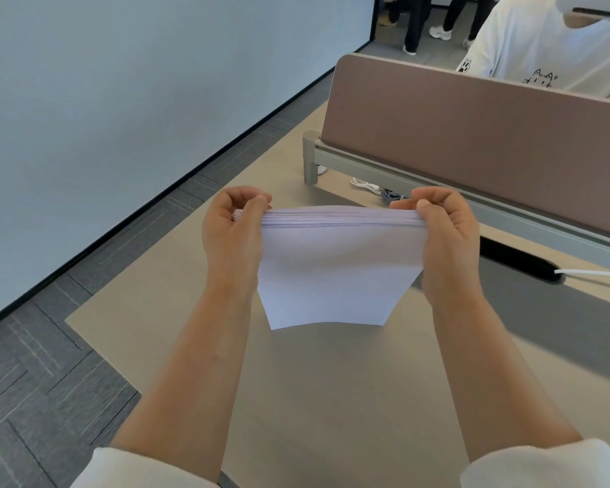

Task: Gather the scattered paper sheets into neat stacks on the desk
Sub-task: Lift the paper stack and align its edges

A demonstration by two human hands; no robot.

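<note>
A stack of white paper sheets [338, 272] stands upright above the beige desk [177, 311], its top edges lined up and its lower edge hanging just over the desk surface. My left hand [233, 234] pinches the stack's upper left corner. My right hand [444, 237] pinches the upper right corner. Both hands are shut on the same stack, thumbs toward me. No loose sheets show on the desk.
A brown divider panel [472, 135] on a grey rail bounds the desk's far side. A black cable slot [518, 258] with a white cable [592, 274] lies at right. A person in a white shirt [550, 47] sits beyond the panel. Grey carpet [43, 382] lies left.
</note>
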